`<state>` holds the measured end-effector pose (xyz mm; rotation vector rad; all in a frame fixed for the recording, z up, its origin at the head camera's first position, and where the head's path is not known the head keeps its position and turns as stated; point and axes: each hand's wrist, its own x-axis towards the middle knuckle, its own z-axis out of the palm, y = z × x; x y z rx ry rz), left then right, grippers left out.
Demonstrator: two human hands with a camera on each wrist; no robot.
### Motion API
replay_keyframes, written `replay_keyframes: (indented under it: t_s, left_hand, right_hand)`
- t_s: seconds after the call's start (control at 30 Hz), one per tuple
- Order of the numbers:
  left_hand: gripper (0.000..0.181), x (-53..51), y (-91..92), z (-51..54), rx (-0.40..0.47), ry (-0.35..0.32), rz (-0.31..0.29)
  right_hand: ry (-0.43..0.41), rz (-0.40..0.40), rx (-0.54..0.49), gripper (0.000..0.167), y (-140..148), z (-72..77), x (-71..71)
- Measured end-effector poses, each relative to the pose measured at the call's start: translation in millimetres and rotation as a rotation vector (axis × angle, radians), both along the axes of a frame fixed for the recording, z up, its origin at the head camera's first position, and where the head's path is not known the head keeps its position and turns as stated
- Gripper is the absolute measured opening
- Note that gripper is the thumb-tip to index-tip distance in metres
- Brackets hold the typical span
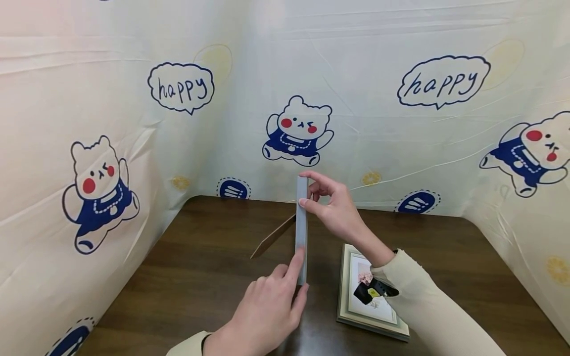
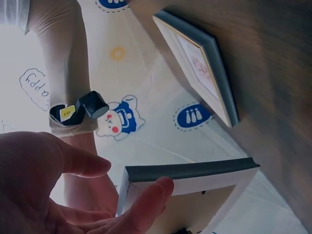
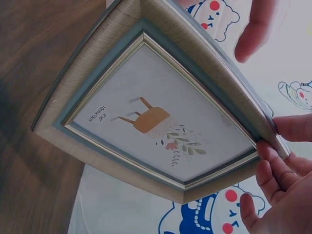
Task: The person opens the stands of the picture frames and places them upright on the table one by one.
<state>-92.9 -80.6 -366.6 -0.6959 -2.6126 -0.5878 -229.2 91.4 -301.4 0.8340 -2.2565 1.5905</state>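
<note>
A picture frame (image 3: 63,117) with a silvery-beige border and a chair-and-flowers print stands on edge above the table. My right hand (image 1: 336,205) pinches its far upper part between thumb and fingers. Near the lower, closer edge is my left hand (image 1: 267,304), its index finger extended against the frame. In the left wrist view, the left thumb (image 2: 87,161) shows a small gap from the frame's edge, while a finger (image 2: 148,202) overlaps the back side. A brown stand flap (image 1: 273,237) juts from the back towards the left.
Another picture frame (image 1: 340,296), pale with a pink-flower print, lies face up on the dark wooden table (image 1: 196,277), beneath the right forearm. Cloth printed with cartoon bears (image 1: 298,133) surrounds the back and sides. A black wrist device (image 1: 365,292) sits on the right sleeve.
</note>
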Motion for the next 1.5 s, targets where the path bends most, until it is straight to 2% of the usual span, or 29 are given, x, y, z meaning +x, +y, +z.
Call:
replay_keyframes:
  t_s: [0.2,0.53,0.7,0.8,1.0,1.23,1.5]
  left_hand:
    - [0.065,-2.7,3.3,-2.4,-0.012,0.044,-0.008]
    - [0.055,-8.8,6.5,-7.0,-0.043,0.105,-0.004]
    - [0.054,-10.3,7.5,-8.5,-0.053,0.173,0.003]
    - [0.054,-10.8,8.2,-8.5,-0.055,0.191,0.004]
    - [0.055,-10.5,10.0,-8.7,-0.045,0.174,0.005]
    - [0.063,-11.3,11.2,-11.6,-0.049,0.186,0.025]
    - [0.067,-12.3,11.4,-9.7,-0.055,0.14,0.021]
  right_hand:
    - [0.008,-0.011,0.001,0.047,0,0.8,0.1]
    - [0.01,-0.013,-0.006,0.047,-2,-0.7,0.6]
    - [0.018,-0.015,-0.008,0.047,-2,0.3,1.1]
    - [0.024,-0.018,-0.009,0.047,-2,0.9,1.2]
    - [0.026,-0.024,-0.011,0.047,-1,1.3,1.5]
    - [0.027,-0.032,-0.014,0.047,-1,2.2,2.2]
    - [0.031,-0.043,-0.008,0.048,-1,2.2,1.2]
